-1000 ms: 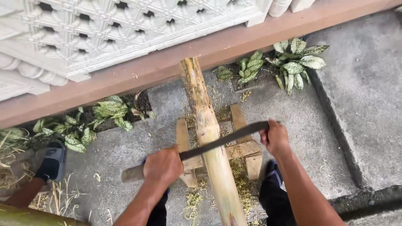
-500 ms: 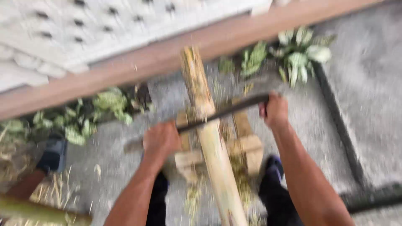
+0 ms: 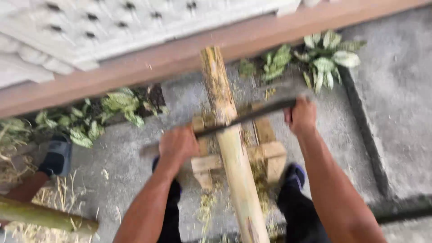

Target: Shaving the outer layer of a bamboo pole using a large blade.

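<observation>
Left hand and right hand fisted on the blade across the bamboo pole, now farther up; bare concrete floor at right.

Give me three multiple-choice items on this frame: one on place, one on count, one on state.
1. Where does the long blade lie?
A. Across the bamboo pole
B. Flat on the concrete
C. Leaning on the white wall

2. How many hands grip the blade?
A. None
B. One
C. Two

3. How does the bamboo pole sit?
A. Standing upright
B. Lying over the wooden stand
C. Hanging in mid-air

Answers:
1 A: the blade crosses over the pole, just above the wooden stand.
2 C: the left hand holds one end and the right hand the other.
3 B: the pole runs lengthwise over the stand, its far end toward the brown ledge.
</observation>
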